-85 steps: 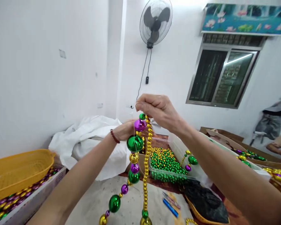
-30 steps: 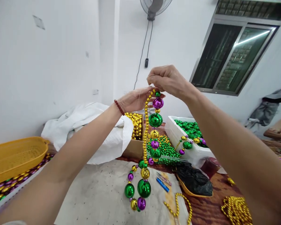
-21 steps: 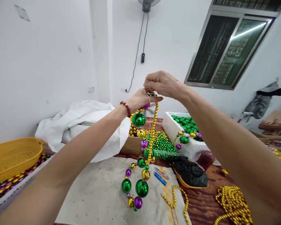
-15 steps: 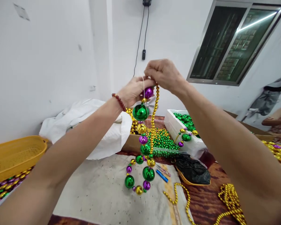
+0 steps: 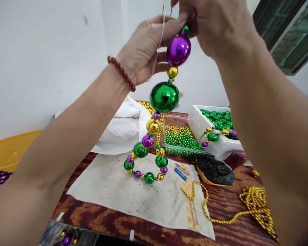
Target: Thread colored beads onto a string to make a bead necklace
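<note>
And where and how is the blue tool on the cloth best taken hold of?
Probably pinch the blue tool mid-length, across its width, from above left: it lies flat and slender, with cloth on its left and a pink tool close on its right.

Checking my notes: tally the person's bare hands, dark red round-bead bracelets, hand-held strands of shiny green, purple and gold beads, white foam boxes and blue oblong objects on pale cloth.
Bare left hand and right hand: 2
Dark red bracelet: 1
Hand-held bead strand: 1
White foam box: 1
Blue oblong object: 1
Total: 6
</note>
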Demonstrator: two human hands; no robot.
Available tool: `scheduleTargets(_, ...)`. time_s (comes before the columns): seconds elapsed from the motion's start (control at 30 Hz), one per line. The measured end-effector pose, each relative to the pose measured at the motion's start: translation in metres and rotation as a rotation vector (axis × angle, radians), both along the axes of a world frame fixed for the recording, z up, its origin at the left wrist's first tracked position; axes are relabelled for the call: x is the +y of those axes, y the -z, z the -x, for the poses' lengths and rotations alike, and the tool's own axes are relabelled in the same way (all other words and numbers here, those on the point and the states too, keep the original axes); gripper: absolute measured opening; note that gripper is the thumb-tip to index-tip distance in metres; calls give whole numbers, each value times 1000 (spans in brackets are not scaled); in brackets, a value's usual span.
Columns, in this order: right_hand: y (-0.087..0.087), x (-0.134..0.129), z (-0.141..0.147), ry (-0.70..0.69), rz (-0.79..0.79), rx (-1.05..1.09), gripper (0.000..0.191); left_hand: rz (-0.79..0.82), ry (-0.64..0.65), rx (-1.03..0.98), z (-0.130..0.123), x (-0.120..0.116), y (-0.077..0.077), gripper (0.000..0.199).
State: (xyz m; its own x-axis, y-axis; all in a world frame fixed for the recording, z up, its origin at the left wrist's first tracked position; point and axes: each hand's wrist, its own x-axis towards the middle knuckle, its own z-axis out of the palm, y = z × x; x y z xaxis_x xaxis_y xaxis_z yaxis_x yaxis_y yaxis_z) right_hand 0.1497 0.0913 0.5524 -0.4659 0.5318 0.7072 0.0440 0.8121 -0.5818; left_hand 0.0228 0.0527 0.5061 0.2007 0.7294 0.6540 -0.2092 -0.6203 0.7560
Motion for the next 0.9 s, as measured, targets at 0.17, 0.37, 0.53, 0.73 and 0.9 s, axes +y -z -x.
scheduleTargets(0.17, 31, -7, -7, -24, -245, 57, 32, 6, 7, -38, -9, 12, 36, 20)
scheduleTargets(0.37, 78, -5, -12, -12, -120, -49, 30, 125, 35, -145, -16, 13, 86, 14)
scheduleTargets(0.53, 120, -3, -8, -95, 82, -128, 17, 249, -4, -120, -2, 2, 126, 10)
scheduleTargets(0.73, 180, -2, 3, -132, 223, -219, 22, 352, -149, 6, 22, -11, 182, 18)
scheduleTargets(0.9, 233, -4, 18, -127, 391, -275, 20, 514, -159, 19, 35, -21, 237, 30)
